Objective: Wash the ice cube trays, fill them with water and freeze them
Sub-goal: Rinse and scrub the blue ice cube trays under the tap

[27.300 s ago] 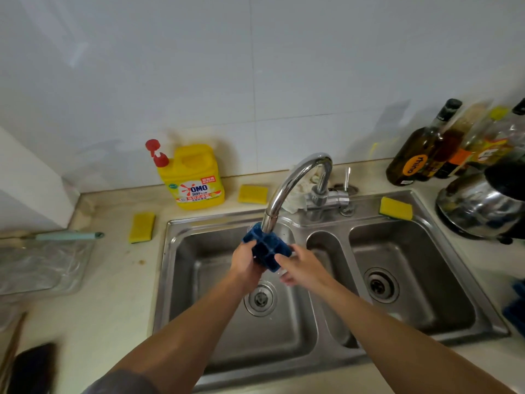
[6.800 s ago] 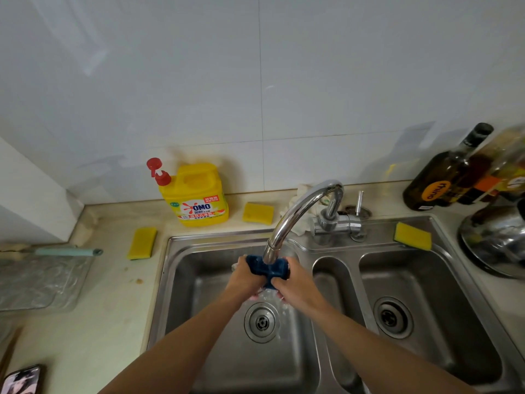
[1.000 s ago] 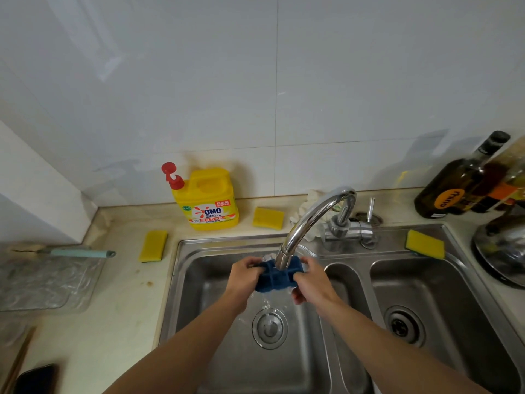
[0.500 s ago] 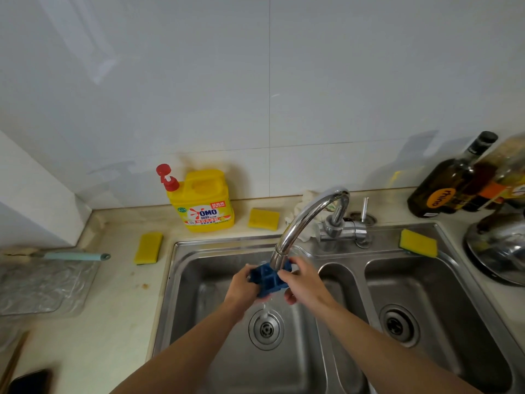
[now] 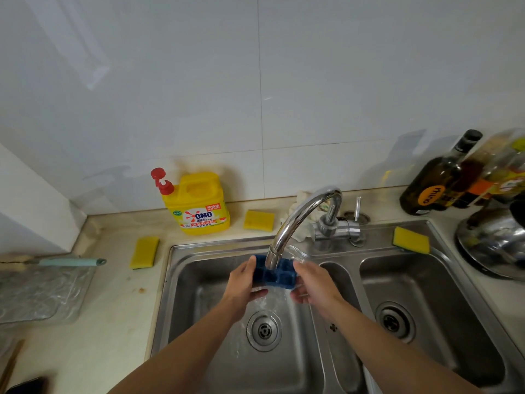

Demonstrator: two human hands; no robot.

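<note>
left hand (image 5: 243, 282) grips left end of blue ice cube tray (image 5: 275, 273) | right hand (image 5: 311, 281) grips right end | tray level under tap (image 5: 295, 220) spout, above left sink (image 5: 199, 280) basin, water spilling down | yellow soap bottle (image 5: 203, 204) on surface (image 5: 113, 308) behind

This is a home kitchen. A double steel sink (image 5: 216, 245) is set into a pale countertop (image 5: 113, 308), with a curved chrome tap (image 5: 301, 214) at its far edge and white wall tiles (image 5: 170, 95) behind. Far left of the sink stands a yellow jug of dish soap (image 5: 200, 206), and yellow sponges (image 5: 144, 252) lie around the sink. At the far right are bottles of cooking oil (image 5: 437, 183) and a shiny steel pot (image 5: 494, 245).
</note>
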